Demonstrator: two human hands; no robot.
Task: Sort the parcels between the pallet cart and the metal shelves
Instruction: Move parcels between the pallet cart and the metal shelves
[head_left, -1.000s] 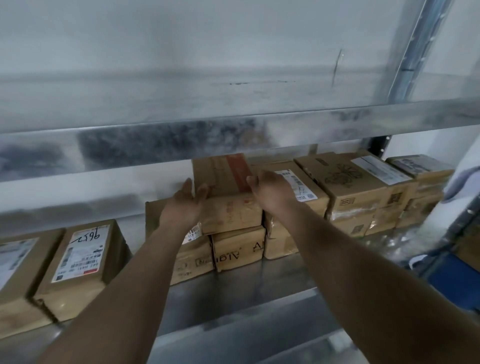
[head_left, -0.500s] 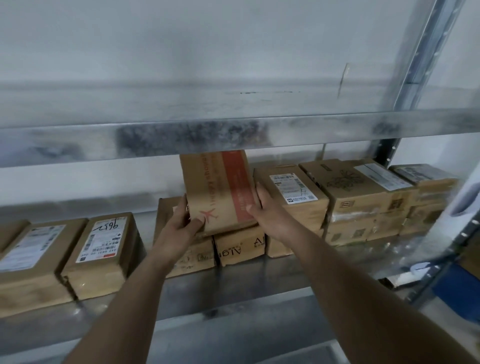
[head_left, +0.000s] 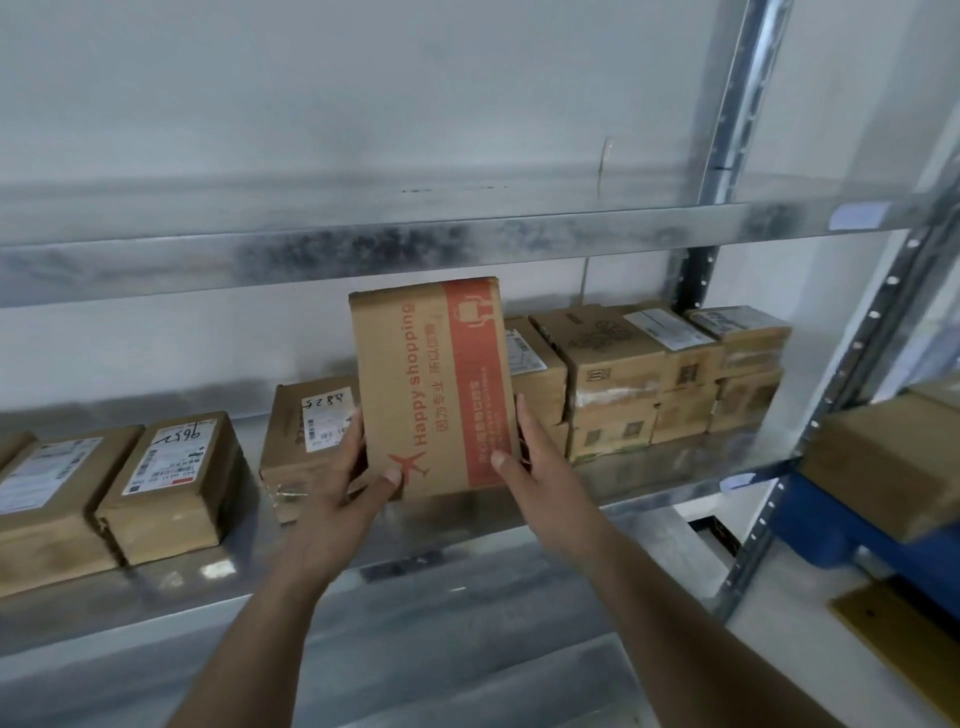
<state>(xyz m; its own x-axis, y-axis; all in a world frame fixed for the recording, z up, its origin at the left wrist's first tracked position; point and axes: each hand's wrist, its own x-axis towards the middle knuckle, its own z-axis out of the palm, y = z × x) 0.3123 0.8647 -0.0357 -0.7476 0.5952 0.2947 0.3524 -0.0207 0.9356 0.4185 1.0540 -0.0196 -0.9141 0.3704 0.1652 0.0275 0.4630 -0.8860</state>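
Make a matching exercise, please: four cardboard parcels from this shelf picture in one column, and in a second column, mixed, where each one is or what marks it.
Things
1. brown cardboard parcel with an orange band and the words Happy shopping
2. brown cardboard parcel with 5288 written on its white label
3. brown cardboard parcel with a handwritten number on its white label, further left
4. brown cardboard parcel on the blue surface

Places or states
A. at the right edge, outside the metal shelf
B. held upright by the left hand and the right hand
C. just behind the left hand
D. lying flat on the left part of the shelf

Pairs: 1-B, 2-C, 3-D, 4-A
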